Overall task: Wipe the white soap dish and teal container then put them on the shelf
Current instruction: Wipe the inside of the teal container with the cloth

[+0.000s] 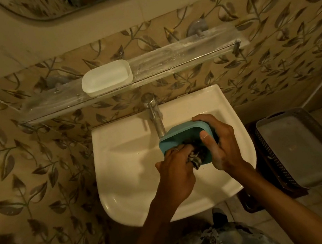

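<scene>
The teal container [181,134] is held over the white sink [133,168], tilted with its opening toward me. My right hand [220,144] grips its right rim, thumb inside and fingers round the outside. My left hand [176,170] grips a dark patterned cloth [196,158] and presses it into the container. The white soap dish [107,78] stands on the glass shelf [187,52] on the wall above the sink, left of the shelf's middle.
A chrome tap [154,112] rises just behind the container. A grey plastic basket [301,148] sits to the right of the sink on a dark stand. A mirror edge [73,2] hangs above. Leaf-patterned tiles cover the wall.
</scene>
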The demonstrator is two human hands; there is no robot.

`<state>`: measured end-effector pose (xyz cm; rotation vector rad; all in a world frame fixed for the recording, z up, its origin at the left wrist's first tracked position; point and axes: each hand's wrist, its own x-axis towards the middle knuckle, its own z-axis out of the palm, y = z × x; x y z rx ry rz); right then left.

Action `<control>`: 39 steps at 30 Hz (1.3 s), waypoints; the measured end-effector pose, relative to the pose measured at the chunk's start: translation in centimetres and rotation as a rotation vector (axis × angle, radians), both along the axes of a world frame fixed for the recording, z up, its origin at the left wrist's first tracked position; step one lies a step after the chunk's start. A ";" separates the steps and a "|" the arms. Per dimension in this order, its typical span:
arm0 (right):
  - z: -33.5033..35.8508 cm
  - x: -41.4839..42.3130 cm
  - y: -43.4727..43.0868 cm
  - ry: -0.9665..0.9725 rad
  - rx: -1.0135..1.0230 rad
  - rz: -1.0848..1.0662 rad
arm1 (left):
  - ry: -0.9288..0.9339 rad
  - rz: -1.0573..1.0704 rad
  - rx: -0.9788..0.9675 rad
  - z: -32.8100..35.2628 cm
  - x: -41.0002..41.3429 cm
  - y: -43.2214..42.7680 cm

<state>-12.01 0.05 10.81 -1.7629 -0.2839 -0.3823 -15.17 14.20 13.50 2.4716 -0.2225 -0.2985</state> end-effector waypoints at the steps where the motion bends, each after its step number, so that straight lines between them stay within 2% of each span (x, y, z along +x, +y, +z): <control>1: -0.1 0.1 0.2 -0.003 -0.011 0.003 | 0.050 0.009 -0.081 0.3 0.0 -0.2; 6: -1.0 0.4 1.0 0.009 0.024 0.016 | 0.113 0.028 -0.339 2.0 0.1 -0.9; 8: -1.3 0.5 1.1 0.023 0.026 0.046 | 0.078 -0.008 -0.337 2.1 0.1 -0.6; 9: -1.5 0.5 1.0 0.035 0.035 0.065 | 0.024 -0.036 -0.255 1.7 0.1 -0.2; 11: -1.8 0.2 0.8 0.062 0.068 0.078 | -0.103 -0.096 0.037 0.9 0.2 0.6; 13: -2.1 -0.1 0.6 0.066 0.079 0.072 | -0.151 -0.103 0.261 0.3 0.3 1.5; 17: -2.0 -0.1 0.4 0.039 0.050 0.096 | -0.198 -0.061 0.359 -0.3 -0.4 1.1; 19: -2.0 0.0 0.1 0.029 0.055 0.088 | -0.152 -0.002 0.279 -0.4 -1.2 0.2; 25: -2.4 0.0 0.3 0.039 0.046 0.085 | -0.006 0.076 -0.192 1.6 -1.3 -1.7; 28: -2.3 0.4 0.4 0.008 0.056 0.069 | 0.034 0.031 -0.290 2.0 -0.9 -1.4; 29: -2.2 0.5 0.3 -0.006 0.051 0.074 | -0.007 0.003 -0.224 1.6 -0.7 -1.0; 32: -2.2 0.8 0.2 -0.012 0.064 0.087 | -0.216 -0.031 0.248 0.3 -0.1 0.4; 33: -2.1 0.9 0.2 -0.016 0.060 0.082 | -0.232 -0.014 0.334 0.1 0.1 0.8; 36: -1.8 1.6 0.7 -0.052 0.083 0.064 | -0.231 0.041 0.387 0.2 0.5 0.7; 39: -1.1 2.7 1.2 -0.073 0.119 0.045 | -0.204 0.143 0.265 1.0 0.6 -0.6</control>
